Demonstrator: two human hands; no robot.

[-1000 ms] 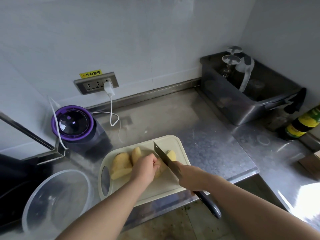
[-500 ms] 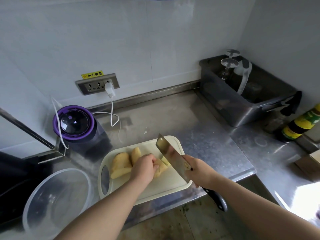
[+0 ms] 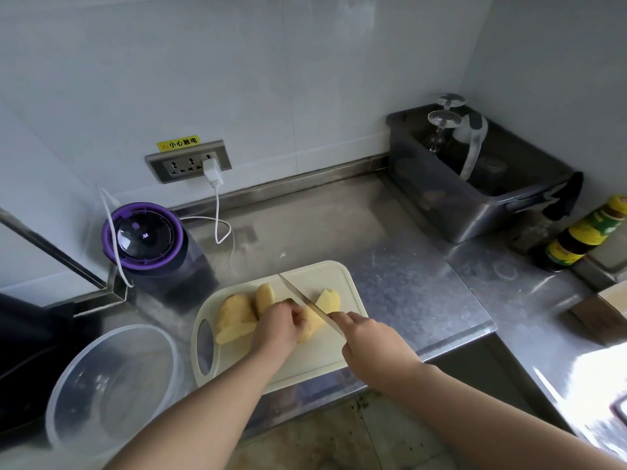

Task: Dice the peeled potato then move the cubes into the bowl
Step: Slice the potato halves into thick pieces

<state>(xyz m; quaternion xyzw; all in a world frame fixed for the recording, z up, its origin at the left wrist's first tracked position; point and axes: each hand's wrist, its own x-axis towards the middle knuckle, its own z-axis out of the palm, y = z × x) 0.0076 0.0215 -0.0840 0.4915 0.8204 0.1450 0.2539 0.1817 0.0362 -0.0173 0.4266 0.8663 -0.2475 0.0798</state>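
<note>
Knuckles curled, the left hand [image 3: 276,329] pins the potato [image 3: 312,325] on the cutting board [image 3: 325,356] — the right hand [image 3: 376,347] grips the knife [image 3: 303,299], blade against it. Bowl [image 3: 101,368] sits left. Yellow sticker [image 3: 178,143] reads 小心触电.

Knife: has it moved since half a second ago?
Yes. The knife in the right hand has dropped from its raised position, down into the potato on the cutting board.
</note>
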